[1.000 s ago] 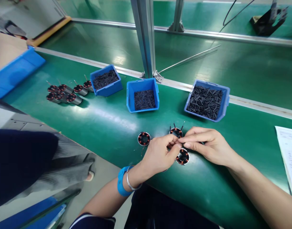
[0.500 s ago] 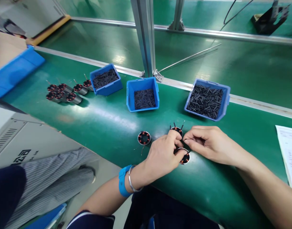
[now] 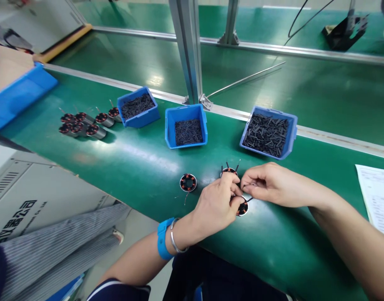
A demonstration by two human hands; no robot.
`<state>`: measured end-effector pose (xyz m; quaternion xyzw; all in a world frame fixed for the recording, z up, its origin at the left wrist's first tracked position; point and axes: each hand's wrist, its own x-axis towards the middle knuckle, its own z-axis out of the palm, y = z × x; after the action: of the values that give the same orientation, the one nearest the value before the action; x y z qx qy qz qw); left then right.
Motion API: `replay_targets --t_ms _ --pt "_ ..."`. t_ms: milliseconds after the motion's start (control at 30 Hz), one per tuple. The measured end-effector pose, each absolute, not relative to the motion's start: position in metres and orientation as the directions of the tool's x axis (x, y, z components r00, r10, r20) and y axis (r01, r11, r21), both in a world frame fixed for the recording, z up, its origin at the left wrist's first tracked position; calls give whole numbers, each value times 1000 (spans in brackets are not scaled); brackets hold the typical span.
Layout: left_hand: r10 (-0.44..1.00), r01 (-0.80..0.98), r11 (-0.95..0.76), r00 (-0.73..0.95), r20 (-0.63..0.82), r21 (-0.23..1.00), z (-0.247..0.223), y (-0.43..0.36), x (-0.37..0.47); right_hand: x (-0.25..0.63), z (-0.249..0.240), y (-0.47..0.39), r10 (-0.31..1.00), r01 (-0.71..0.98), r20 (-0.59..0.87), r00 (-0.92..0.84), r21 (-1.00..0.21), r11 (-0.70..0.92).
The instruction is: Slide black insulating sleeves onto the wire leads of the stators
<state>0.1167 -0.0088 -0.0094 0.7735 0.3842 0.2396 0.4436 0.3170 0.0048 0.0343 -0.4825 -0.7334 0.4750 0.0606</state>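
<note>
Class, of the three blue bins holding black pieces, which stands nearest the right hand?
The rightmost bin, just beyond the right hand; the middle bin and left bin stand farther off to the left.

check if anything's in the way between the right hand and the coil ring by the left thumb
No separate object visibly stands between the right hand and the coil ring. The left hand covers the ring's left side, but its right side shows uncovered, with a dark lead sticking out.

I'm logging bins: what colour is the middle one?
The middle bin is blue, clearest in the head view.
</note>
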Motion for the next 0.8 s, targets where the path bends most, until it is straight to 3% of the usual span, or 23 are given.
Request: replay_targets --t_ms 300,467,633,800 --pt "798 400 -262 601 -36 878 -7 -7 117 313 33 -4 815 693 -241 -527 -677 248" --pt "806 425 -196 583 -102 884 -2 -6 115 314 27 -3 776 707 -277 -567 -646 286" --pt "804 426 -145 577 -145 893 4 -3 107 327 34 -1 822 661 -218 -526 -713 234" --pt "802 425 -93 568 -185 901 5 1 100 324 31 -2 936 537 -153 -317 -842 44"
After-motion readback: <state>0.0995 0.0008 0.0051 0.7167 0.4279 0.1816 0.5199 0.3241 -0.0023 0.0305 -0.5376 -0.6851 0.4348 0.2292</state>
